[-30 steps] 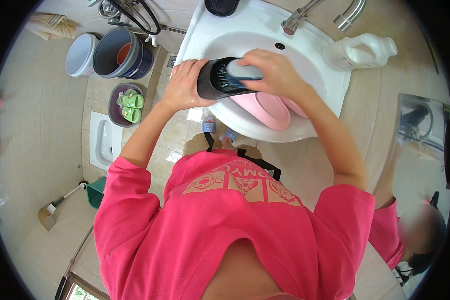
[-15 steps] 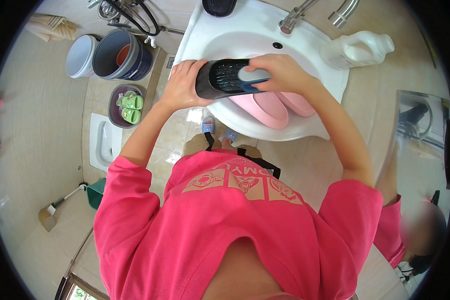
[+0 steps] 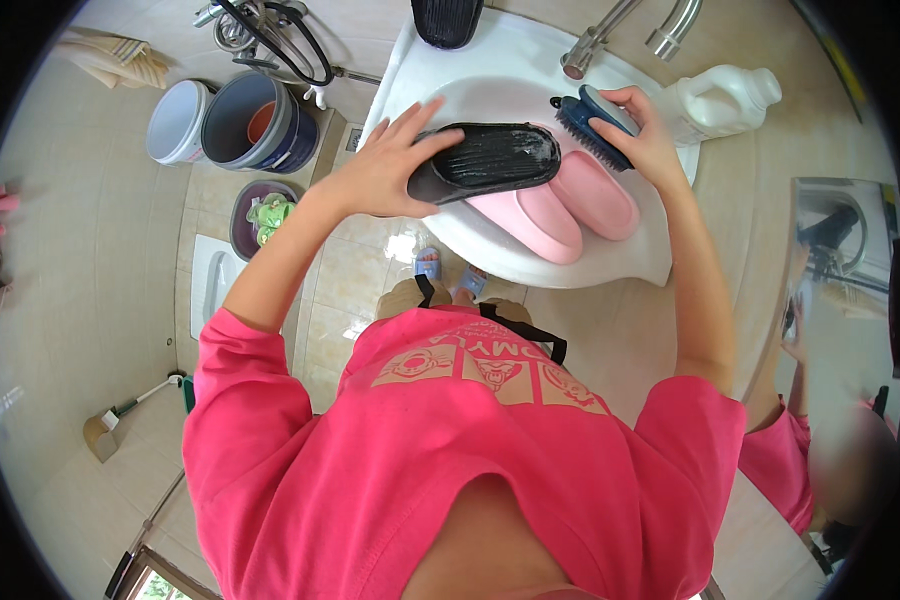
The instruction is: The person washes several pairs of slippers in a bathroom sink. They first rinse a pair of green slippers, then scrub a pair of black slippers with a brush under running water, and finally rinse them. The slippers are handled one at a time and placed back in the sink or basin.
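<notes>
A wet black slipper (image 3: 500,158) is held over the near left part of the white sink (image 3: 450,240). Round its strap end closes my left hand (image 3: 398,165), and whitish foam shows near the slipper's other end. Off to the right, my right hand (image 3: 642,135) grips a scrubbing brush (image 3: 595,125) with a blue-grey back and dark bristles, apart from the slipper. Beneath them, a pair of pink slippers (image 3: 545,225) lies in the basin. Another black slipper (image 3: 448,20) rests on the sink's far left rim.
Two chrome spouts (image 3: 582,55) reach over the sink's far side. On its right rim lies a white jug (image 3: 720,105). Buckets (image 3: 245,120) and a purple basin (image 3: 245,215) with green shoes stand at left, near a squat toilet (image 3: 210,275). A mirror (image 3: 840,350) is at right.
My right hand has drawn the brush out of the black slipper and moved it right, above the basin. My left hand has shifted slightly right with the slipper, its fingers spreading more.
</notes>
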The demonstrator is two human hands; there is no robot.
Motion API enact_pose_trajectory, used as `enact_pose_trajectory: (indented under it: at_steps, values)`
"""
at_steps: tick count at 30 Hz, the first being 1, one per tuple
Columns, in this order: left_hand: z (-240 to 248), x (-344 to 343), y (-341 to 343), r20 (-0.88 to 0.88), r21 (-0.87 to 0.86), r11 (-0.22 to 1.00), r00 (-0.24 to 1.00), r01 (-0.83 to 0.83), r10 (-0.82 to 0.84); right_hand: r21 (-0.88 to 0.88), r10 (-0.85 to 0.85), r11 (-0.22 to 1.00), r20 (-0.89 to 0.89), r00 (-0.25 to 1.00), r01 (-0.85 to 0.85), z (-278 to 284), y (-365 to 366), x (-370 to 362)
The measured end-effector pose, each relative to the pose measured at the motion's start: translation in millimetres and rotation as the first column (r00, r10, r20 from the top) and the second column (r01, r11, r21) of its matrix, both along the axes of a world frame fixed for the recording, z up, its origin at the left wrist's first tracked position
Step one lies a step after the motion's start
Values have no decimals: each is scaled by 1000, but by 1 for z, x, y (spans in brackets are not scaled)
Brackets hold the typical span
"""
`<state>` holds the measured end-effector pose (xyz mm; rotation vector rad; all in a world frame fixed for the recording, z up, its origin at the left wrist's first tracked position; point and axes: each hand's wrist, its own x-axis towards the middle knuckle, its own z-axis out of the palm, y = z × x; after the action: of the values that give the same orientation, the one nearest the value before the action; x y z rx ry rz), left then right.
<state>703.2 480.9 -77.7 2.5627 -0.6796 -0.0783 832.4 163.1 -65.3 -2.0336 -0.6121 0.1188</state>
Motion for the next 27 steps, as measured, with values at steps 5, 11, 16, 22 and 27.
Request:
enact_pose_trajectory:
  at_steps: [5, 11, 16, 22, 27]
  values:
    - [32, 19, -9, -132, 327, 911, 967, 250, -218, 4, -26, 1000, 23, 999, 26, 5, 2, -3]
    - [63, 19, -13, 3, 276, 945, 983, 174, -182, -14, -17, 1000, 8, 1000, 17, 8, -1, -8]
    - [56, 14, -22, 68, 223, 971, 995, -85, 71, -20, -4, 1000, 11, 1000, 4, 4, 1, -7]
    - [-5, 24, -39, -58, -70, 751, 754, -656, 654, -18, -54, 998, 37, 998, 55, -4, 10, -4]
    - [-26, 22, -43, -695, -292, 527, 556, -798, 456, -57, -113, 993, -105, 988, 107, -2, 23, -14]
